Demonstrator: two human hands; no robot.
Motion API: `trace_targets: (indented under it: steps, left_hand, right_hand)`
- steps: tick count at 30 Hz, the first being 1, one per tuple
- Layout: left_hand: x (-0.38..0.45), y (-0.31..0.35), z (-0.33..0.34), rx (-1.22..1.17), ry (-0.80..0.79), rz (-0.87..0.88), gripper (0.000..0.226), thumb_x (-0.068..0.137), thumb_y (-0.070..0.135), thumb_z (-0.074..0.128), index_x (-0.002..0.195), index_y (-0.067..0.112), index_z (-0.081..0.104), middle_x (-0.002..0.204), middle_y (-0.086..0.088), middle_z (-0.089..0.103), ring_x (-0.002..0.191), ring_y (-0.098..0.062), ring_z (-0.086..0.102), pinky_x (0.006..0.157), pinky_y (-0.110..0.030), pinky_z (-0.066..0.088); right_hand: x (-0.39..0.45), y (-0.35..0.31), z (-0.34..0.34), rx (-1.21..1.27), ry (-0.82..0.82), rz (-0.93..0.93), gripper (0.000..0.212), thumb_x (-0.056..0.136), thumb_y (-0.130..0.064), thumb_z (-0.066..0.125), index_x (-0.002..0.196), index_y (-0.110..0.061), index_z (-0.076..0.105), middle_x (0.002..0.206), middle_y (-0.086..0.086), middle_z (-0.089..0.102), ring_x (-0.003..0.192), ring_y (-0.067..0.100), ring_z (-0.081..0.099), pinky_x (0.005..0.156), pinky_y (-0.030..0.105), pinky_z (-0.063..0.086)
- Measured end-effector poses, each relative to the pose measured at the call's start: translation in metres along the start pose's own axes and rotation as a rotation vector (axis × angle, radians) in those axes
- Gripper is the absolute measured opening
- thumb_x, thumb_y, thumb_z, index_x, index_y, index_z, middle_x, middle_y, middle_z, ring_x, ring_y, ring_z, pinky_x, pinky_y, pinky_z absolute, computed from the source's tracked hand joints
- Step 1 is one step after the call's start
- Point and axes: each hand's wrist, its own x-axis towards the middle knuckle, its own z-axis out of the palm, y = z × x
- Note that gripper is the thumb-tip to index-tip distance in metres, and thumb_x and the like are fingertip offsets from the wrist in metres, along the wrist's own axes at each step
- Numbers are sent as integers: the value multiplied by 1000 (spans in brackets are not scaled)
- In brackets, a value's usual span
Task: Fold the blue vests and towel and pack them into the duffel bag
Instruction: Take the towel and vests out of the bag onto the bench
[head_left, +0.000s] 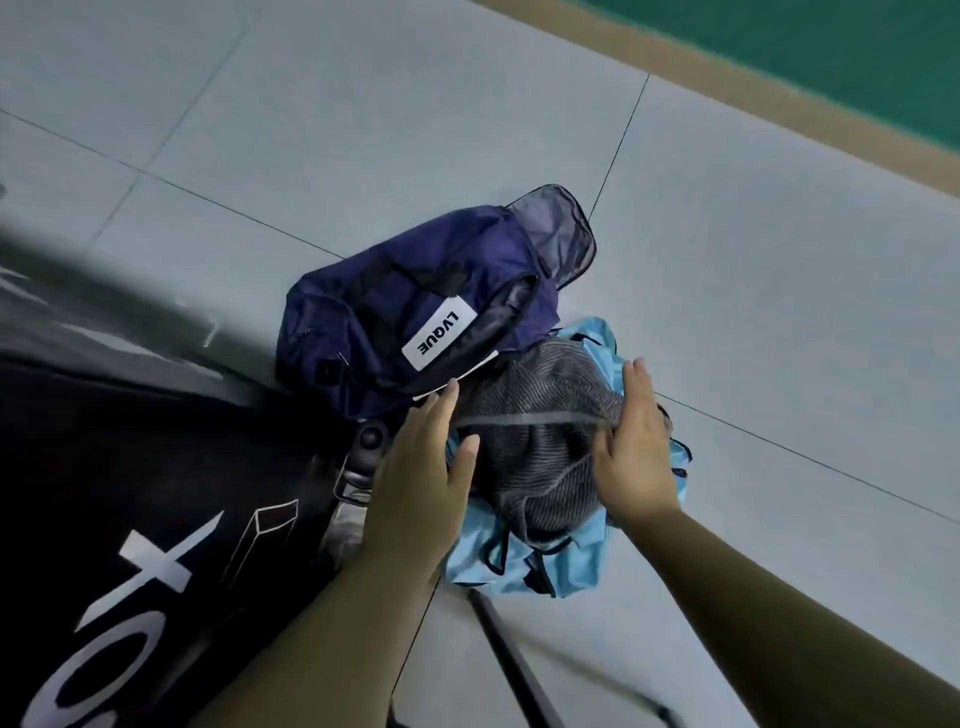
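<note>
Bracketing: left hand (415, 467) and right hand (636, 441) flank the towel (540, 441), fingers straight, gripping nothing.
Towel: heaped on vests (571, 561), on the floor (779, 312).
Bag (415, 306): ahead-left, mouth toward the pile; left hand nearer.

You can read one word clearly: "LVQUE", black capitals on a white label (439, 338) sewn to the navy duffel bag (395, 306); from your view it reads upside down; the label sits on the bag's side, just below its open mouth; left of the bag, the dark garment (130, 519) carries large white print, with a cross-like mark and part of a round letter; no whole word can be made out there.
</note>
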Motion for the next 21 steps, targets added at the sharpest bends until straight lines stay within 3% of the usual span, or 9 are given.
trace_targets:
  steps: [3,6,10,13,16,18,21]
  left_hand:
    - [14,-15,15,23,-97,-28,62,93,54,31,148,25,30,154,4,31,144,-11,21,117,-32,22]
    - [21,-30,28,71,-196,-90,53,98,43,37,148,26,30,156,6,25,146,-11,15,117,-37,21]
    - [41,-36,41,165,-288,-46,53,99,42,36,147,20,31,157,5,23,147,-14,11,117,-42,21]
    - [59,-30,57,121,-318,-6,53,100,39,38,147,18,29,158,4,21,146,-14,12,117,-39,20]
    - [79,-32,76,69,-295,15,54,100,34,38,150,19,23,158,3,20,147,-17,13,116,-43,21]
    - [88,-35,92,108,-312,28,56,101,33,37,152,21,18,159,3,19,147,-20,10,116,-50,19]
    - [92,-39,113,225,-396,-71,54,101,39,32,152,28,16,157,9,22,147,-14,4,116,-53,2]
  right_hand:
    - [8,20,20,-65,6,45,62,96,-9,43,152,-10,16,160,9,12,148,22,8,118,29,-1]
    - [18,37,39,-84,7,118,56,99,-16,39,151,-12,19,160,7,11,148,22,5,121,39,2]
    - [36,63,58,-3,159,295,49,101,-18,36,148,-11,28,160,9,12,147,28,10,119,48,15]
    - [40,73,65,100,239,409,47,102,-15,32,148,-10,28,160,5,11,146,23,14,119,37,17]
    - [42,81,70,124,254,453,54,100,-16,42,150,-10,23,161,3,7,146,20,15,112,27,16]
    - [41,93,73,97,208,428,66,95,-18,54,151,-10,19,161,5,5,146,21,12,115,29,14]
    - [38,112,77,37,127,400,85,88,-25,67,152,-11,14,161,7,3,148,24,8,120,40,12]
